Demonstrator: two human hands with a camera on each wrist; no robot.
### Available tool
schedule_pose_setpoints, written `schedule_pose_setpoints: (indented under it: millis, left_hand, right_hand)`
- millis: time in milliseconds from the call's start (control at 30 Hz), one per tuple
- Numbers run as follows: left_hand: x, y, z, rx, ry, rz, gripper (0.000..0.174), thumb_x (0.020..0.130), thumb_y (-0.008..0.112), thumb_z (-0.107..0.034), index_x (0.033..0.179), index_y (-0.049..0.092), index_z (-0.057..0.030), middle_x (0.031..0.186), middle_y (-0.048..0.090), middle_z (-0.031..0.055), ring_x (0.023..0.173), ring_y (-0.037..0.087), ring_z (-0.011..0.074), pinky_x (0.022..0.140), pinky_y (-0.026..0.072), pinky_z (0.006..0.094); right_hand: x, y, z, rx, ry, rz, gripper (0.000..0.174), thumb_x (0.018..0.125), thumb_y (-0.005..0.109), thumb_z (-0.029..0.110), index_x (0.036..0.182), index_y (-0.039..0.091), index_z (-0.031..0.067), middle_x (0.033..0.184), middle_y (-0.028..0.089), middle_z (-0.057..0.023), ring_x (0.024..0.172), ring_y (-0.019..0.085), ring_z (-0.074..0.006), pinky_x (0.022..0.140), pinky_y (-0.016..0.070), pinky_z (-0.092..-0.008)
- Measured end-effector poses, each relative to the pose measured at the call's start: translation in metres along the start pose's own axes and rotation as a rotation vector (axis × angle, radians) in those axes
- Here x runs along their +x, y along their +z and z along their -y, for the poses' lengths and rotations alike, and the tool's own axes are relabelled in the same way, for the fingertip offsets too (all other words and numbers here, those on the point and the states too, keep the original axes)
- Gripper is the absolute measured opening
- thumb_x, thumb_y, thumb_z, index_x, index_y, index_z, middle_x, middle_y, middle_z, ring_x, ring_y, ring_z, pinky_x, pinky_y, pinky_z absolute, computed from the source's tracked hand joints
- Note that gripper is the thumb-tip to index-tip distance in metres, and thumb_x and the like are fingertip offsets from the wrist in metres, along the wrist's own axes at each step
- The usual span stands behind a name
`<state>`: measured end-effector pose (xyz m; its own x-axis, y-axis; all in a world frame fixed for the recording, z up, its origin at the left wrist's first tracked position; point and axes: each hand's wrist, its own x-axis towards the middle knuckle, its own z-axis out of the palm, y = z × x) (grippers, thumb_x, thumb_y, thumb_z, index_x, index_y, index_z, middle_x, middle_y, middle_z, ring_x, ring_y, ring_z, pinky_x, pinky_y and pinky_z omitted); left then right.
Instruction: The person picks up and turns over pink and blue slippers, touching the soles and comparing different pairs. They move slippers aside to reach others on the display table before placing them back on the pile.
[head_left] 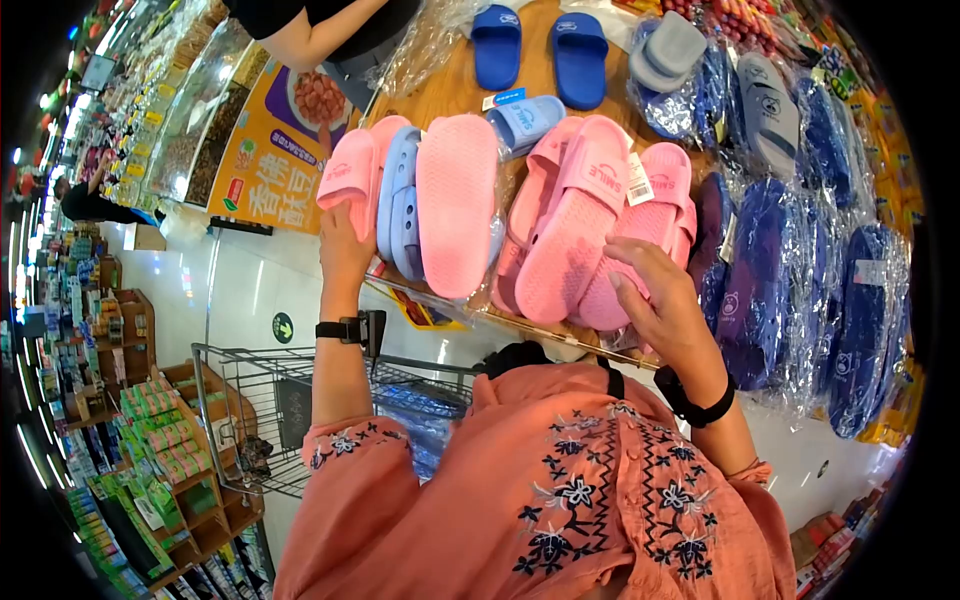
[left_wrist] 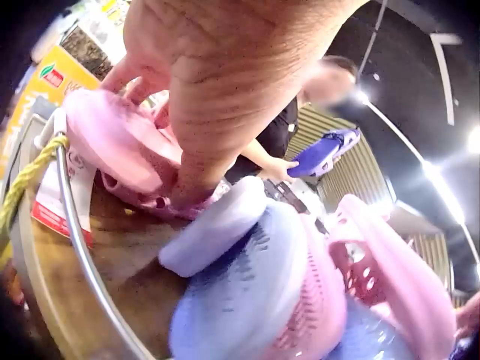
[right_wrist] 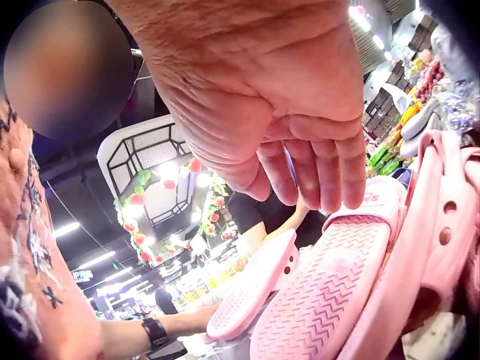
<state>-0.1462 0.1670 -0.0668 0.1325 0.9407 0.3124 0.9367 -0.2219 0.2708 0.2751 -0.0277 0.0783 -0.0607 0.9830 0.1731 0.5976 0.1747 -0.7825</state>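
Note:
My left hand (head_left: 347,245) grips a pink slipper (head_left: 350,165) at the left end of the row; in the left wrist view, the fingers and thumb go round the pink slipper (left_wrist: 112,142). Beside it stand a light blue slipper (head_left: 404,205) and a pink slipper with its sole toward me (head_left: 457,205). My right hand (head_left: 665,305) is over the right-hand group of pink slippers (head_left: 575,220), its fingers extended and holding nothing. In the right wrist view, the fingertips come close to the strap of a pink slipper (right_wrist: 322,292). A white tag (head_left: 638,180) hangs among these slippers.
Blue slippers (head_left: 579,60) lie farther back on the wooden table (head_left: 440,75). Plastic-wrapped dark blue slippers (head_left: 755,290) fill the right side. A wire shopping cart (head_left: 285,410) stands at lower left. Another person (head_left: 320,35) is across the table.

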Motion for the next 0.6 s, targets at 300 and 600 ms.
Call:
schedule_pose_setpoints:
  millis: [300, 600]
  left_hand:
    - [0.064, -0.110, -0.052, -1.672, -0.505, 0.272, 0.067, 0.100, 0.044, -0.043, 0.148, 0.041, 0.0036, 0.138, 0.058, 0.0263, 0.119, 0.063, 0.0435, 0.085, 0.0607, 0.0506]
    - [0.127, -0.087, -0.097, -1.945, -0.445, 0.531, 0.067, 0.102, 0.034, -0.040, 0.149, 0.037, 0.0069, 0.140, 0.052, 0.0364, 0.124, 0.058, 0.0505, 0.093, 0.0564, 0.0535]
  right_hand:
    - [-0.016, -0.012, -0.007, 0.002, -0.004, -0.113, 0.028, 0.092, 0.062, 0.004, 0.119, 0.063, -0.0037, 0.117, 0.067, -0.0225, 0.110, 0.064, -0.0383, 0.097, 0.0498, -0.0399]
    - [-0.020, -0.020, -0.001, -0.015, 0.040, -0.175, 0.027, 0.091, 0.063, 0.004, 0.117, 0.063, -0.0040, 0.116, 0.067, -0.0222, 0.108, 0.065, -0.0387, 0.095, 0.0507, -0.0394]
